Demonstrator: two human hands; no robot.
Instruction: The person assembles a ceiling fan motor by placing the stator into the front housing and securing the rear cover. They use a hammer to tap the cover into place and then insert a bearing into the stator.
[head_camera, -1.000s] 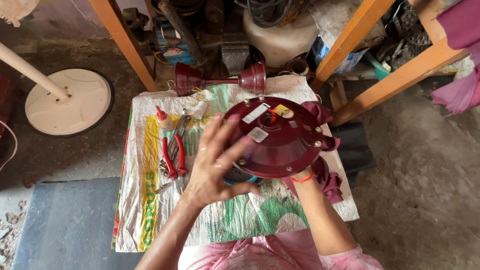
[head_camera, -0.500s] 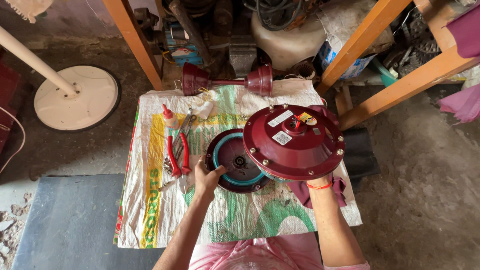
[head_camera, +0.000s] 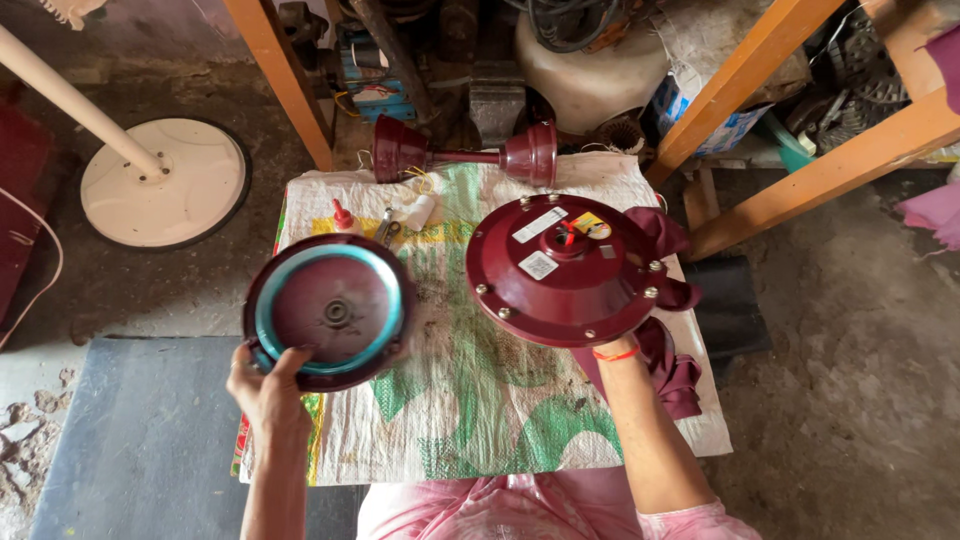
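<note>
Gripping the round maroon teal-ringed metal cover (head_camera: 330, 310), my left hand (head_camera: 265, 390) holds it left of the maroon domed motor housing (head_camera: 565, 270); I cannot tell my hidden right hand's grip.

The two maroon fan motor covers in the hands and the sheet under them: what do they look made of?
The domed maroon cover over the right hand looks like painted metal: glossy, with rim screws. The left hand holds the maroon cover with a teal ring, showing its inside; it looks like the same painted metal, though this is less sure. The printed sack sheet looks like woven plastic, with a visible weave.
</note>
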